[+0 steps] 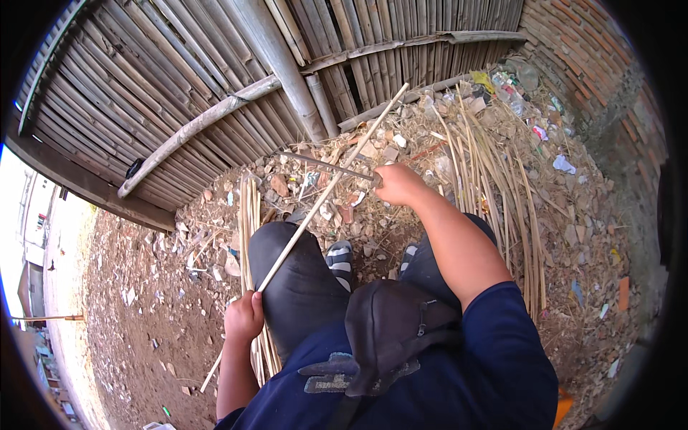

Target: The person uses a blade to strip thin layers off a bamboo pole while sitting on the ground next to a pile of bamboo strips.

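My left hand is closed around the lower end of a long pale bamboo strip, which slants up and to the right past my left knee. In my right hand is a long, narrow, dark-bladed knife, its handle hidden by my fingers. The blade points left and crosses the strip above its middle; whether they touch I cannot tell. Beside my left leg lies a bundle of bamboo strips. A larger, looser pile of strips is spread on the ground to my right.
A bamboo-slat wall with a thick pole stands in front. At the right rises a brick wall. Stones and plastic litter cover the dirt ground. My sandalled feet stand between the two lots of strips.
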Demonstrator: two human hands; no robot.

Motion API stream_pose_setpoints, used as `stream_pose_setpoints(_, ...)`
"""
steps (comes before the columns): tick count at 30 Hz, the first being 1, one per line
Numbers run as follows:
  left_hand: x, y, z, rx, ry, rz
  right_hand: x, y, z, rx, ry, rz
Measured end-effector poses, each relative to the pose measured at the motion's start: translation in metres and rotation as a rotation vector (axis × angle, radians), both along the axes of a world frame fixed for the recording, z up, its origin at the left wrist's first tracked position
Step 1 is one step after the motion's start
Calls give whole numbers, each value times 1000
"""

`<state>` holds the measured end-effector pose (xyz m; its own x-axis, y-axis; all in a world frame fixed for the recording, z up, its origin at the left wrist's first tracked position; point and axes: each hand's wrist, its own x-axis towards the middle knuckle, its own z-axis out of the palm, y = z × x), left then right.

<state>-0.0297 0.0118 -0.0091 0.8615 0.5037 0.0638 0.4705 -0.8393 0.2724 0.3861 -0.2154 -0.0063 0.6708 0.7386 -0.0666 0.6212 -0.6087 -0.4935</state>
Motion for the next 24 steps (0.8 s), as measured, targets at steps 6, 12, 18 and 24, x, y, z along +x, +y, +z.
stream_pose_setpoints(6,-10,2,-6,0,3,-2,-40,6,36,-136,-70,166)
stream_pose_setpoints(12,-13,10,0,-11,38,-48,7,0,-7,108,44,-45)
stream_pose_setpoints(18,-23,7,3,18,31,-29,-35,11,34,-161,-6,174)
stream_pose_setpoints(24,-41,11,-7,-46,-21,-58,15,-1,-6,-73,185,7)
